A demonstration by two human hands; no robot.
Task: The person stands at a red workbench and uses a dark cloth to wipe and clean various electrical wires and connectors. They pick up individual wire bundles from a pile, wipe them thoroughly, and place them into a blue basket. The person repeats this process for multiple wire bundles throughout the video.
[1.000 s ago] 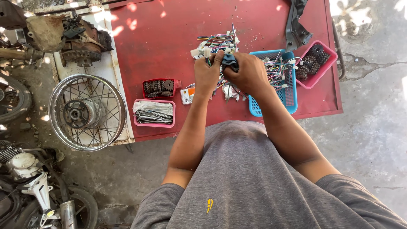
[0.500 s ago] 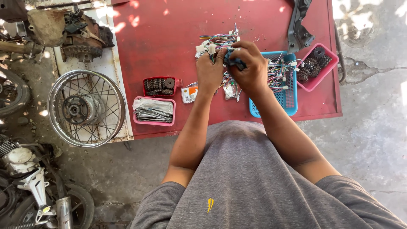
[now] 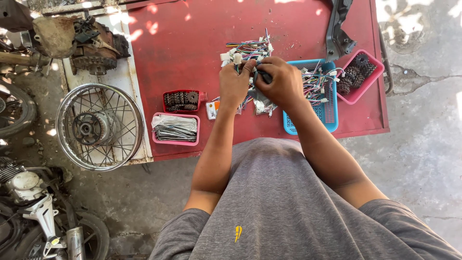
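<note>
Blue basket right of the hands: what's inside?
The blue basket holds a tangle of coloured wires with white plug connectors. The right hand covers its near-left corner, so what lies there cannot be seen; the wires hide much of the bottom.

**Both hands meet at upper centre of the frame**

Both bare forearms rise from the lower middle of the frame and converge. The left hand [image 3: 234,85] sits just left of the right hand [image 3: 280,83], the two touching. Fingers of both curl inward in a pinching grip, knuckles up, wrists roughly straight.
</note>
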